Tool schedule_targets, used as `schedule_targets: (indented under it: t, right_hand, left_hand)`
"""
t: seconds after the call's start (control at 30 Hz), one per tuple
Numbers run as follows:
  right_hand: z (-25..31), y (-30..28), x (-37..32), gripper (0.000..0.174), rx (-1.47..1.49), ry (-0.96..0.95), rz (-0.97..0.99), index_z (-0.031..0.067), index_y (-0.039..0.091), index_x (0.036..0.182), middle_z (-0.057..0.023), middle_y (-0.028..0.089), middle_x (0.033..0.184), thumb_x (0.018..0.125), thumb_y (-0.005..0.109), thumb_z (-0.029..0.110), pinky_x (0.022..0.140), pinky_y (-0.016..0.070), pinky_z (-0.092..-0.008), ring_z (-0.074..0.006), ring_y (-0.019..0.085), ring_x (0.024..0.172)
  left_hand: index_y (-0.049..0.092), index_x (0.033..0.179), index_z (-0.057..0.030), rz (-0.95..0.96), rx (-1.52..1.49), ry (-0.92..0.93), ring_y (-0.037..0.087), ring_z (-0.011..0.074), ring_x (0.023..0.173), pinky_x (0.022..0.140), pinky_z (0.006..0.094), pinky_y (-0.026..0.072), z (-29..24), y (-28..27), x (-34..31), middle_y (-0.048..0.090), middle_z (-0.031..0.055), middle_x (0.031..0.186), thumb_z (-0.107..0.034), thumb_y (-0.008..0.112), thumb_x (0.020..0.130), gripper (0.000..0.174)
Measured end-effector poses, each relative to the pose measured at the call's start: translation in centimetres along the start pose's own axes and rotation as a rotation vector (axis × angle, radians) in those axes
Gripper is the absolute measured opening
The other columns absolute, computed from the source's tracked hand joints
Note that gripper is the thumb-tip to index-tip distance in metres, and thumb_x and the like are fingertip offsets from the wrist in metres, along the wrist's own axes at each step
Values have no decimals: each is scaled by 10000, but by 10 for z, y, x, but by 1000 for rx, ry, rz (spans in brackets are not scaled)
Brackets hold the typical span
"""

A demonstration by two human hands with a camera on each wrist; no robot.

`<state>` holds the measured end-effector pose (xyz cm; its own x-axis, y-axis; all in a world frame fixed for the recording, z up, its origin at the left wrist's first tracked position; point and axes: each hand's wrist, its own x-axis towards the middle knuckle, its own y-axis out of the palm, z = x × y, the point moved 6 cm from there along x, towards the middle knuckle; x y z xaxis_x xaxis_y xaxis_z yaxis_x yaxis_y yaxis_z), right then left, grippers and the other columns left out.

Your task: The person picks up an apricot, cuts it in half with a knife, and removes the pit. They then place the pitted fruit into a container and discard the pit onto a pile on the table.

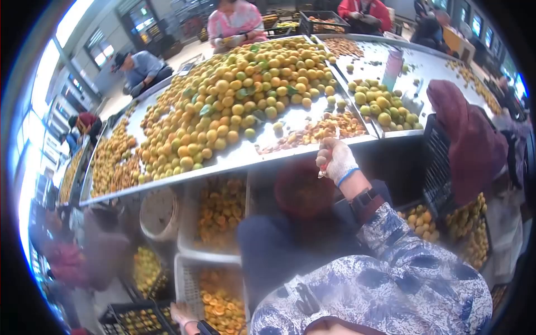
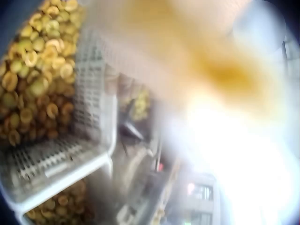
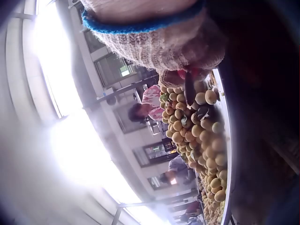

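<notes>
My right hand (image 1: 336, 160), in a knitted glove with a blue cuff, is raised just in front of the metal table's near edge. It grips a small knife (image 3: 189, 89) with a red handle and a dark, narrow blade. Beyond it on the table lie pieces of cut apricot (image 1: 329, 127) and a large heap of whole yellow-green apricots (image 1: 223, 106). Low at the left, my left hand (image 1: 183, 315) is at the side of a white plastic crate (image 1: 184, 273) of halved apricots (image 1: 220, 304). A blurred yellow-orange shape (image 2: 229, 77) fills much of the left wrist view; I cannot tell whether that hand holds it.
Another white crate (image 1: 187, 223) of halves and a white bucket (image 1: 159, 215) stand under the table. A black crate (image 1: 438, 162) with a maroon cloth (image 1: 466, 134) is at the right. A bottle (image 1: 393, 68) stands on the table. Several people sit around it.
</notes>
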<state>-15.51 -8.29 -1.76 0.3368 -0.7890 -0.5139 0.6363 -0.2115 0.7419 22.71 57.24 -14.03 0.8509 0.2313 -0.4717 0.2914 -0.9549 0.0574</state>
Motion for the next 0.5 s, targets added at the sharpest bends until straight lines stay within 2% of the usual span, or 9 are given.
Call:
schedule_targets:
  t: [0.07,0.17,0.23,0.33,0.37,0.4,0.43,0.47,0.5]
  right_hand:
    - [13,9,1,71,-64,-61,54,125,508,883,-13,462,665,907,563,162,389,304,-276,-111,398,459]
    - [32,35,-1,100,-164,-95,90,108,541,959,-16,490,694,903,585,178,390,313,-275,-110,409,459]
    - [38,42,2,185,-257,-118,102,87,556,1047,-11,506,707,924,583,223,373,351,-274,-100,431,459]
    - [46,42,18,283,-511,-262,247,54,550,1096,5,500,703,973,510,306,358,376,-230,-68,412,438]
    - [45,34,28,286,-532,-243,184,49,552,1110,-6,498,697,972,511,296,323,357,-233,-72,395,411]
    - [43,31,33,283,-513,-181,152,49,545,1098,-15,506,686,959,536,295,304,353,-241,-80,406,385]
    - [43,30,31,283,-493,-119,115,49,538,1086,-25,515,675,946,561,294,284,350,-250,-89,417,359]
    - [46,35,29,274,-516,-116,112,48,525,1054,-23,509,664,942,561,296,282,349,-251,-90,410,350]
    - [45,36,31,249,-513,-122,118,61,517,1044,-18,501,650,944,552,286,277,347,-256,-90,403,347]
  left_hand:
    - [363,1378,24,179,132,158,434,341,1267,1075,482,325,-45,91,-35,416,239,1388,-342,476,949,575]
    - [464,1309,-26,576,270,367,586,276,1044,904,405,477,-89,251,-110,594,146,1133,-301,494,952,452]
    - [521,1284,-31,764,452,477,614,202,918,778,307,500,-96,355,-169,614,95,1099,-239,544,922,419]
    - [571,1214,17,1017,625,585,603,146,857,746,250,481,-72,488,-277,626,71,1037,-181,580,891,378]
    - [581,1208,19,1184,753,767,594,138,847,740,246,478,-58,527,-306,622,65,1032,-157,580,884,369]
    - [557,1242,20,1266,840,850,597,141,880,765,252,480,-34,564,-320,629,80,1040,-144,571,880,397]
    - [587,1142,11,1333,919,1125,599,231,888,795,299,474,-20,591,-359,643,143,972,-119,556,840,330]
    - [581,1162,-21,1399,874,1249,598,317,977,875,351,466,10,622,-360,621,197,1064,-110,561,819,356]
    - [556,1223,-69,1445,1006,1308,573,337,1077,927,391,452,33,643,-374,595,205,1164,-103,540,830,395]
